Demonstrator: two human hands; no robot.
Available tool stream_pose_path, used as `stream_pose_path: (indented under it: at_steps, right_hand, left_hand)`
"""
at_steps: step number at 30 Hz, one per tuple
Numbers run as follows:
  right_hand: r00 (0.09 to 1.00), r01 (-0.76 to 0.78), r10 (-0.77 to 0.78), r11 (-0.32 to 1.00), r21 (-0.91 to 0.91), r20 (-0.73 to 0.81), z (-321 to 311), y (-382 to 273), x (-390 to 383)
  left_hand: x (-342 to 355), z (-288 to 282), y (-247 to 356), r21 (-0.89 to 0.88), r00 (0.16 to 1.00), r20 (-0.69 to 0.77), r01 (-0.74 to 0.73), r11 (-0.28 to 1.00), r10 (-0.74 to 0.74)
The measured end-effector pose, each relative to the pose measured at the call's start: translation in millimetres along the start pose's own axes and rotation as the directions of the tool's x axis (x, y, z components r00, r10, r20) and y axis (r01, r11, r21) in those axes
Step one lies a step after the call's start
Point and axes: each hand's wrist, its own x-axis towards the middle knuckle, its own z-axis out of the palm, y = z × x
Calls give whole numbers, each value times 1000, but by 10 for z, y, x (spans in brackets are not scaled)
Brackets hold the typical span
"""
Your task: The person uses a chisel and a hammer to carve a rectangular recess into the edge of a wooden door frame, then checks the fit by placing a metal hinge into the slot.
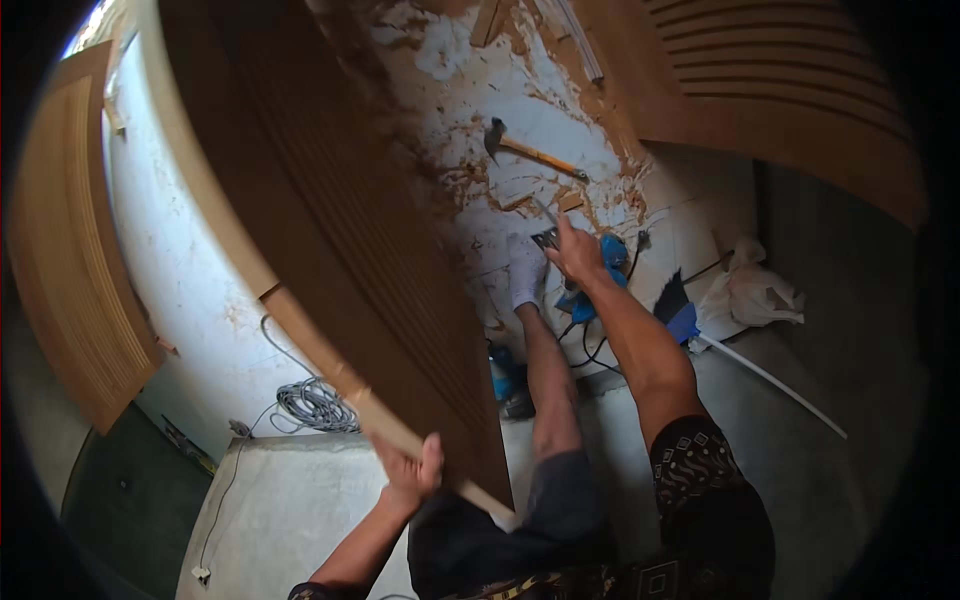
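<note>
A brown wooden door with grooved lines stands on its edge in front of me, tilted along my left side. My left hand is closed around its pale edge near the close corner, thumb on the face. Over the floor, my right hand is closed on a small dark metal piece that looks like a hinge. A thin rod shows beside those fingers; its kind is unclear. A blue power tool lies just under and beside the right hand. Farther off lies a claw hammer with a yellowish handle.
Wood shavings litter the floor. Another grooved door is at the far right, one more door at the left. A cable coil, second blue tool, broom and white bag lie around my feet.
</note>
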Motion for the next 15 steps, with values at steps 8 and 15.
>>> stream_pose_path:
  at_steps: [8, 15]
  right_hand:
    - [943, 298, -321, 931, -209, -87, 787, 325, 1380]
    - [932, 325, -308, 943, 64, -194, 762, 98, 1506]
  left_hand:
    - [-1013, -74, -688, -308, 917, 364, 281, 909, -160]
    - [-808, -118, -427, -215, 894, 346, 370, 904, -284]
